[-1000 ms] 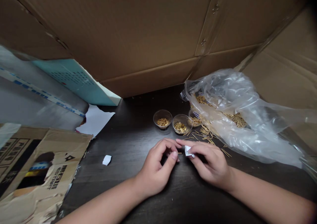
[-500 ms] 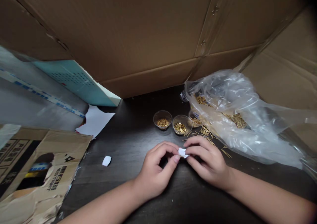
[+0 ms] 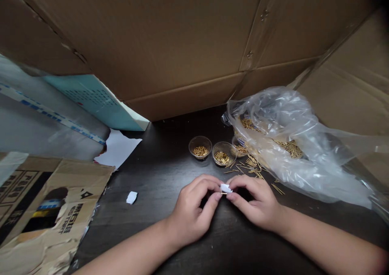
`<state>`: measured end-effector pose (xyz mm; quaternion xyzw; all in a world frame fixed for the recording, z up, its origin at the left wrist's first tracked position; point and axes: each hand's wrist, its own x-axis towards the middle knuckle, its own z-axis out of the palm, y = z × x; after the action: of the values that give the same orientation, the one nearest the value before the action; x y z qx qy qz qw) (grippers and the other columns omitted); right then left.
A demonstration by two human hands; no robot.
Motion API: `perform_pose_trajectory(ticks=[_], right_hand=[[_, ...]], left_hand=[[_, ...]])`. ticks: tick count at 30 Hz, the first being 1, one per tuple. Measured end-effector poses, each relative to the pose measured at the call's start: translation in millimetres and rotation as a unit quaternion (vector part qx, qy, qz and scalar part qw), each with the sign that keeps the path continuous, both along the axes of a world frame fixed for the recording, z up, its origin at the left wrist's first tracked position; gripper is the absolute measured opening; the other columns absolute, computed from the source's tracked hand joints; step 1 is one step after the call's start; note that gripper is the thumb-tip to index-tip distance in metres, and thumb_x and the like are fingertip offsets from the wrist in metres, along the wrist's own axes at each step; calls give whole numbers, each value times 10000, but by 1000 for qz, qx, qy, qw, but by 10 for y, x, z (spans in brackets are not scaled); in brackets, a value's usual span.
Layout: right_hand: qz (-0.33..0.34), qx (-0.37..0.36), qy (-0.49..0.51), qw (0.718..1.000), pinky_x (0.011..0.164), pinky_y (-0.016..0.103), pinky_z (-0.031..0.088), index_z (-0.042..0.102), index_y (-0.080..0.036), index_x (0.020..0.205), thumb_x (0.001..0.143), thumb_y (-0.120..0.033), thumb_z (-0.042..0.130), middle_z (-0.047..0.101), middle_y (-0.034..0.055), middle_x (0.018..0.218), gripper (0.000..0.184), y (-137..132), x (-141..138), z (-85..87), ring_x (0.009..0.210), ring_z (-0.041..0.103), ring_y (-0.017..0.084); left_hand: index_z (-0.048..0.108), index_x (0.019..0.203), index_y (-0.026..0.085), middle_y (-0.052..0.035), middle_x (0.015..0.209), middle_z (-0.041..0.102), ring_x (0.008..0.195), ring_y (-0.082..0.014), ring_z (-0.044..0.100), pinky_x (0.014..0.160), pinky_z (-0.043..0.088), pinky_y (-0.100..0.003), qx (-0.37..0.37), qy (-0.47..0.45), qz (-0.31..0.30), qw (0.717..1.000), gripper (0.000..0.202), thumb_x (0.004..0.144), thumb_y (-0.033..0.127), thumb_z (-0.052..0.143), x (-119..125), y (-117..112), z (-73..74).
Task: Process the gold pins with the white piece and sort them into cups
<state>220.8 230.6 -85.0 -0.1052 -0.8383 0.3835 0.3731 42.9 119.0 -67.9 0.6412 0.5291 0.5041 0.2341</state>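
My left hand (image 3: 191, 210) and my right hand (image 3: 255, 202) meet fingertip to fingertip over a dark table (image 3: 158, 173). Together they pinch a small white scrap of paper (image 3: 225, 188) with a thin gold pin (image 3: 224, 193) poking out under it. Both hands are closed in a pinch. Just beyond them lie loose gold pins (image 3: 247, 165) and two small clear cups (image 3: 199, 146) (image 3: 224, 153) holding short gold parts. A third cup (image 3: 240, 147) sits half under the plastic bag.
A crumpled clear plastic bag (image 3: 298, 145) with more gold pins spreads at the right. Cardboard walls (image 3: 182, 44) close in behind and right. A torn printed carton (image 3: 45, 202) lies at the left, with a white paper scrap (image 3: 131, 197) and a white sheet (image 3: 117, 147) nearby.
My two hands have drawn together; the white scrap, first held by the right hand alone, is now pinched between both hands' fingertips. The view has shifted very slightly.
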Motion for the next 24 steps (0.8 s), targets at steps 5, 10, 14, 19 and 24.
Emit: perform_pose_trajectory(ticks=[5,10,14,19,24], right_hand=[[-25,-68,10,997,650,255,604,595,-199,1094,931,-130,627,713,46,885,180,-28,24,-44,702,708,147],[-24,-15,10,1000,667,251,622,603,-188,1218,933,-126,600,740,66,947,292,-32,13,8,727,718,150],[12,31,15,999,762,269,639,635,-195,1206,948,-104,571,769,70,983,281,-12,-25,66,853,757,179],[-8,37,26,999,779,250,639,631,-181,1203,931,-85,592,766,67,973,291,-7,-21,53,842,758,167],[5,35,26,999,803,235,628,630,-171,1207,928,-69,593,763,66,994,299,-4,-20,41,868,754,157]], left_hand=[[611,951,179,-80,1022,666,966,-184,642,857,519,-301,3,-5,40,999,96,938,90,579,-19,19,27],[612,962,182,-69,950,663,882,-182,637,787,526,-297,-6,-1,24,1000,88,931,101,596,3,22,17],[610,962,178,-62,924,652,857,-171,627,774,521,-286,-6,6,24,1000,93,929,92,597,8,11,12],[607,940,176,-56,910,655,851,-164,628,771,516,-274,-5,5,37,999,78,936,99,593,-4,2,29],[602,944,177,-56,906,646,851,-170,625,769,516,-283,-14,21,42,999,75,941,103,588,2,9,7]])
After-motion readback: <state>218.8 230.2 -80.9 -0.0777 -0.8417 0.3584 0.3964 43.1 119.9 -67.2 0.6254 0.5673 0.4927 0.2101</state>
